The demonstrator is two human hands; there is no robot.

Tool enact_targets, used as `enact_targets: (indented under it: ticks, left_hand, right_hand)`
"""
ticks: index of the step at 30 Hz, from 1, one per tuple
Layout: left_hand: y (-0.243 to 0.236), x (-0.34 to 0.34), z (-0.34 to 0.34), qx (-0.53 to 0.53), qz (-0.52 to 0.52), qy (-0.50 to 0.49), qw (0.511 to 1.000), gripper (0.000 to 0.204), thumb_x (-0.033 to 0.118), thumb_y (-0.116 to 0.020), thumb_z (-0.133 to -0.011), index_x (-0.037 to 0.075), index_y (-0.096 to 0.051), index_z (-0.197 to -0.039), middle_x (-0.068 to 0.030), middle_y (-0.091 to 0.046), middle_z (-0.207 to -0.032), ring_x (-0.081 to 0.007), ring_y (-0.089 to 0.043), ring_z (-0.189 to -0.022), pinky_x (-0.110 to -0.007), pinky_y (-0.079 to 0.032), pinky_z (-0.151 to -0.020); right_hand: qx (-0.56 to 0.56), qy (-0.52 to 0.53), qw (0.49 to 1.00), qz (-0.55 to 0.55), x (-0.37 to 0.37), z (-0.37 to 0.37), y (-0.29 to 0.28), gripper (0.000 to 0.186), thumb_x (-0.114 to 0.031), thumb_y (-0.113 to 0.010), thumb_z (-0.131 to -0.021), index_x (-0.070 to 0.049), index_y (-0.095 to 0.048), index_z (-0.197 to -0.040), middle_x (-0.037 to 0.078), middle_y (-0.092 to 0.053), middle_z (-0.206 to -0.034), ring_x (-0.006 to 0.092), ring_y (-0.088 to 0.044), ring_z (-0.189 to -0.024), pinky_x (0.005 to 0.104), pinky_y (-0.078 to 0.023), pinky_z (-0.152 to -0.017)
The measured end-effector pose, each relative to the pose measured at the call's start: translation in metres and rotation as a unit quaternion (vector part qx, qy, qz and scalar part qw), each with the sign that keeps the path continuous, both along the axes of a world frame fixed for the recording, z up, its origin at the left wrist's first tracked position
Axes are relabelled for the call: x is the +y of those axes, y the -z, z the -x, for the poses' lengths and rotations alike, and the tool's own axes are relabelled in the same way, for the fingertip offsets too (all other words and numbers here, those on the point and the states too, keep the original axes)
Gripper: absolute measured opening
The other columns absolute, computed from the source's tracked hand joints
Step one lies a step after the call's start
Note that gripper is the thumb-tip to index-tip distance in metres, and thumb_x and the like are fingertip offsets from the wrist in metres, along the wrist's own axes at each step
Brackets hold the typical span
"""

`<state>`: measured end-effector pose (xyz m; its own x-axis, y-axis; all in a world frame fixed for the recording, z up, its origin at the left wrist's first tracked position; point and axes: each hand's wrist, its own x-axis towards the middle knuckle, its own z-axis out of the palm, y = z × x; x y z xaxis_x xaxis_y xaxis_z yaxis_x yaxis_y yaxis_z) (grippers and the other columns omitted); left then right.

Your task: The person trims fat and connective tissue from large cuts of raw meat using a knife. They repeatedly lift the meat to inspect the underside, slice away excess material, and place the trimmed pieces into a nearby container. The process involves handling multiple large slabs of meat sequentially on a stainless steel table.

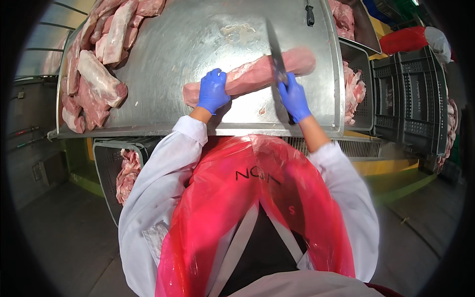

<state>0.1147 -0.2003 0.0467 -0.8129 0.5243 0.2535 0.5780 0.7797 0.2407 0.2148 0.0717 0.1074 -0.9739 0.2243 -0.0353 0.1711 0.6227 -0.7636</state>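
Observation:
A long pale-pink pork loin (251, 74) lies slantwise across the steel table (163, 64) in front of me. My left hand (214, 92), in a blue glove, presses on its left part with the fingers curled over it. In my right hand (295, 100), also blue-gloved, I hold a knife (275, 52) by its handle. The blade points away from me and crosses over the right part of the loin; whether it cuts into the meat I cannot tell. The loin's right end looks blurred.
Several more loins (101, 74) are heaped along the table's left side. A second knife (309, 15) with a black handle lies near the far right edge. Crates of meat pieces stand at the right (357, 91) and below the table's front left (110, 163). A red-sleeved person (403, 40) is at far right.

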Motion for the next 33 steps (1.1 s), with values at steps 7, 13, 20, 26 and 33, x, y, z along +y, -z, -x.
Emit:
enact_targets:
  ticks: [7,13,20,26,33]
  left_hand:
    - [-0.013,0.009,-0.01,-0.107,0.077,-0.052,0.99,0.039,0.015,-0.074,-0.068,0.01,-0.06,-0.104,-0.0117,-0.063,-0.098,-0.0326,-0.063,-0.092,-0.048,-0.048,-0.079]
    - [-0.005,0.003,-0.025,-0.03,0.046,-0.013,0.998,0.039,0.016,-0.074,-0.068,0.009,-0.059,-0.103,-0.013,-0.065,-0.095,-0.0324,-0.065,-0.089,-0.048,-0.049,-0.077]
    - [-0.009,0.002,0.003,-0.11,0.05,-0.041,0.992,0.051,0.026,-0.079,-0.066,0.006,-0.058,-0.108,-0.0185,-0.068,-0.098,-0.038,-0.068,-0.091,-0.049,-0.053,-0.079]
    - [-0.019,-0.011,0.053,-0.272,0.019,-0.128,0.954,0.082,0.039,-0.088,-0.061,-0.003,-0.056,-0.124,-0.023,-0.07,-0.114,-0.0356,-0.07,-0.106,-0.043,-0.056,-0.09]
    - [0.057,-0.113,0.058,-0.653,-0.535,-0.134,0.519,0.059,0.016,-0.076,-0.083,-0.002,-0.055,-0.135,-0.0192,-0.067,-0.12,-0.0364,-0.067,-0.108,-0.049,-0.057,-0.094]
  right_hand:
    - [-0.157,-0.084,0.976,-0.124,-0.041,-0.011,0.026,0.023,-0.015,-0.044,-0.097,0.001,-0.048,-0.114,0.033,-0.065,-0.102,0.0516,-0.063,-0.097,0.057,-0.05,-0.083]
    - [-0.198,-0.079,0.966,-0.146,-0.05,-0.024,0.039,0.025,-0.012,-0.043,-0.096,0.001,-0.049,-0.116,0.033,-0.065,-0.106,0.0494,-0.065,-0.098,0.054,-0.052,-0.085]
    - [-0.249,-0.07,0.955,-0.146,-0.066,0.015,0.052,0.031,-0.013,-0.049,-0.092,0.004,-0.047,-0.118,0.034,-0.066,-0.105,0.049,-0.066,-0.098,0.0534,-0.053,-0.086]
    - [-0.266,-0.063,0.95,-0.149,-0.066,-0.046,0.083,0.03,-0.016,-0.051,-0.094,0.004,-0.047,-0.116,0.034,-0.067,-0.103,0.0484,-0.066,-0.097,0.0541,-0.052,-0.084]
    - [-0.156,-0.151,0.976,-0.033,-0.015,-0.133,0.05,0.029,-0.028,-0.052,-0.1,0.0,-0.054,-0.11,0.028,-0.068,-0.096,0.0483,-0.064,-0.094,0.0513,-0.051,-0.081]
